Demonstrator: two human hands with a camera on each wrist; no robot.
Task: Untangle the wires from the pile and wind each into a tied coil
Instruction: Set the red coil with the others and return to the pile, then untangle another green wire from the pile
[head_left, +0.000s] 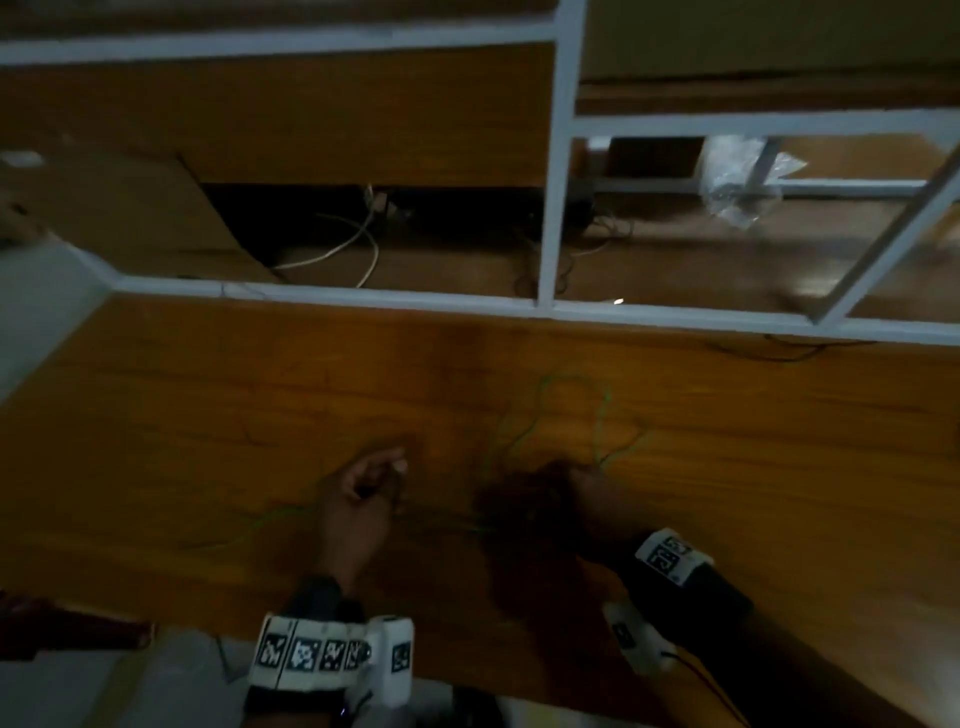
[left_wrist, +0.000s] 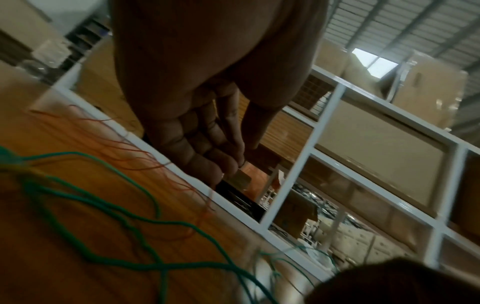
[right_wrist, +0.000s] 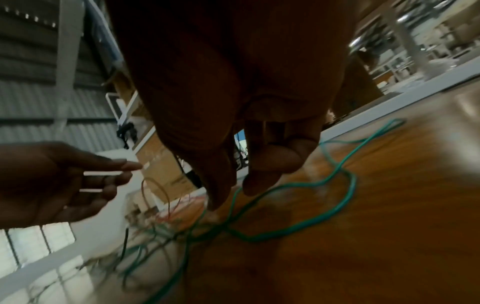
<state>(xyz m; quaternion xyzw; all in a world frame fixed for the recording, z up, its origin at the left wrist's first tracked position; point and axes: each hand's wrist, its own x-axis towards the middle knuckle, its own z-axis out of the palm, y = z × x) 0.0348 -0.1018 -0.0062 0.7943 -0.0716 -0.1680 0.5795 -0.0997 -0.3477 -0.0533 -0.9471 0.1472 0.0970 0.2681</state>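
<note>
Head view is dim and smeared: the green wires (head_left: 597, 421) near the desk's (head_left: 208, 415) far edge show only as faint lines, and the red wires (left_wrist: 145, 156) can't be made out there. Right hand (head_left: 566, 488) is a dark blur; whether it holds a wire, can't tell. Left hand (head_left: 363, 499) has its fingers (head_left: 397, 460) curled, contents too small to see. Left wrist view cuts off the green wires at the bottom edge, w/ a dark shape covering the bottom-right corner. Right wrist view blurs the tangle toward the desk's edge.
</note>
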